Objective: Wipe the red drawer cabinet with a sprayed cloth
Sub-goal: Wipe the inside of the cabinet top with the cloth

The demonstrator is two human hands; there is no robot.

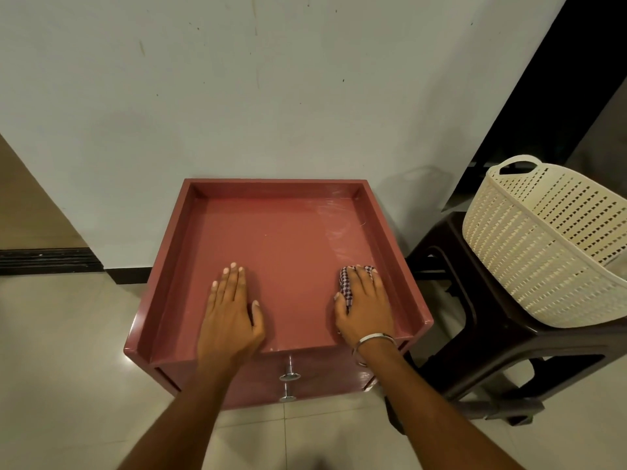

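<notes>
Against a pale wall, the red cabinet (278,252) is steadied by the flat, empty left hand (230,313) while the cloth (347,286), pressed under the right hand (364,307) near the cabinet's right rim, is best swept in overlapping strokes.

A home (lived-in, plainly): tiled floor (68,385), scuffed wall (237,96), laundry basket (543,249) on a stool (492,334).

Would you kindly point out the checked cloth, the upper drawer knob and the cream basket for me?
checked cloth (346,287), head view, on the fold showing beside the right hand's fingers.
upper drawer knob (289,376), head view, on its round metal face.
cream basket (543,245), head view, on its woven side wall.
</notes>
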